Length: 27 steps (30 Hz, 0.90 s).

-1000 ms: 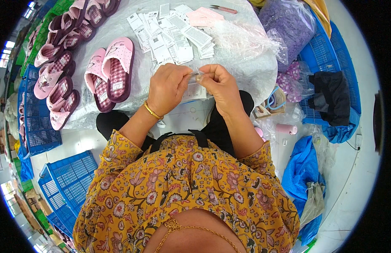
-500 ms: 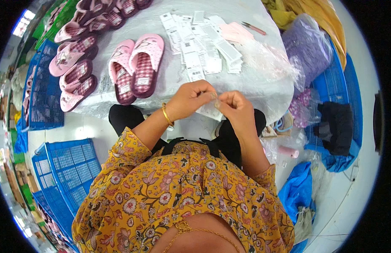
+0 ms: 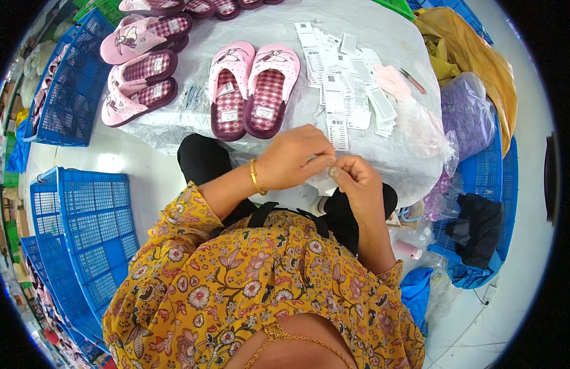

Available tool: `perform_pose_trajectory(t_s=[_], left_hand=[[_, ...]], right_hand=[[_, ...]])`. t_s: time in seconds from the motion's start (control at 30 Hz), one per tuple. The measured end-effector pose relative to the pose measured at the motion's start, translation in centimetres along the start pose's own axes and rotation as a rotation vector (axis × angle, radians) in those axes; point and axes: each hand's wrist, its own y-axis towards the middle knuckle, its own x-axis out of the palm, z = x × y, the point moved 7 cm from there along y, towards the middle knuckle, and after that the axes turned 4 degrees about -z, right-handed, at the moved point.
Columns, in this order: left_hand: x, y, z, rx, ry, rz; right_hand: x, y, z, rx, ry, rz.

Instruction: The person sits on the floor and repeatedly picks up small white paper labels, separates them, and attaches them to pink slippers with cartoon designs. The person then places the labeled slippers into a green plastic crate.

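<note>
My left hand (image 3: 294,157) and right hand (image 3: 356,179) meet fingertip to fingertip at the near edge of the grey plastic-covered table (image 3: 279,80), fingers pinched shut on a small white paper tag (image 3: 324,182). Blue plastic lattice crates (image 3: 94,227) stand at my left, contents indiscernible. On the table: a pink checked slipper pair (image 3: 254,86) and loose white tags (image 3: 346,80), bare sheet between.
</note>
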Motion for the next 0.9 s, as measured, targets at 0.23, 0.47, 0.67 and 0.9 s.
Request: perform_pose_trajectory(t_s=[0.23, 0.47, 0.67, 0.9], left_hand=[[-12.0, -0.7, -2.9, 0.122, 0.804, -0.049], [-12.7, -0.3, -7.6, 0.248, 1.026, -0.207], [-11.5, 1.3, -8.7, 0.168, 0.954, -0.283], [-11.8, 2.5, -9.1, 0.101, 0.794, -0.384]], right_hand=[[1.8, -1.3, -4.9, -0.388, -0.067, -0.229], [3.5, -0.5, -6.0, -0.422, -0.001, -0.187], [6.9, 0.6, -9.4, -0.39, 0.158, -0.397], [8.6, 12.2, -6.3, -0.191, 0.254, -0.085]])
